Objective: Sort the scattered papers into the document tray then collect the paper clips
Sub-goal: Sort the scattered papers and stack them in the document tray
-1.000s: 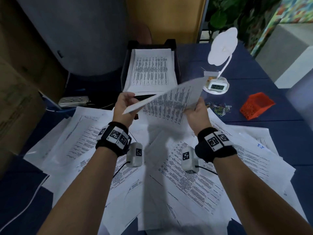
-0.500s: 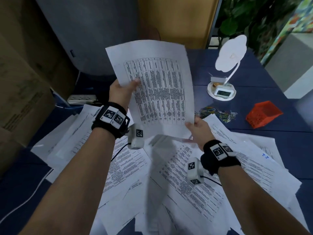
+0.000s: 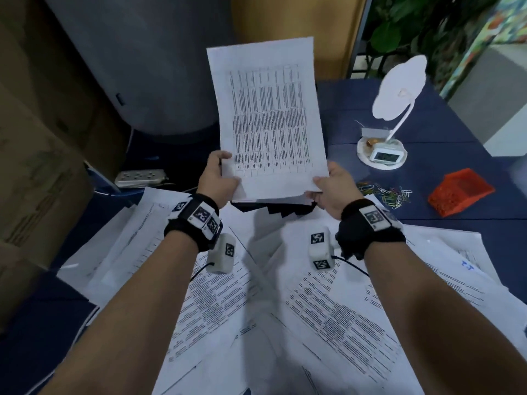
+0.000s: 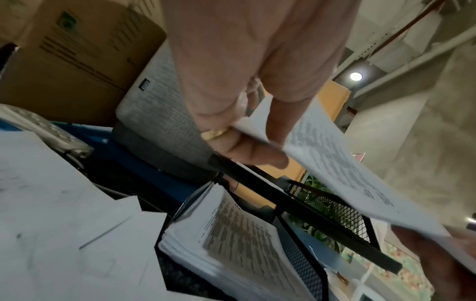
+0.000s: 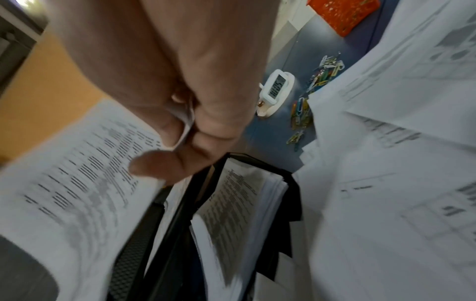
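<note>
I hold one printed sheet above the black mesh document tray, which it mostly hides in the head view. My left hand pinches its lower left corner, thumb on top. My right hand pinches the lower right corner. A stack of papers lies in the tray's lower level. Many scattered papers cover the blue table in front of me. Coloured paper clips lie in a loose heap to the right.
An orange mesh box lies on its side at the right. A white lamp with a clock base stands behind the clips. A power strip, cardboard boxes and a grey chair back are at the left and rear.
The sheet has swung from a low tilt to flat and lengthwise over the tray. My left hand slid from its upper left edge to the lower left corner; both hands moved forward.
</note>
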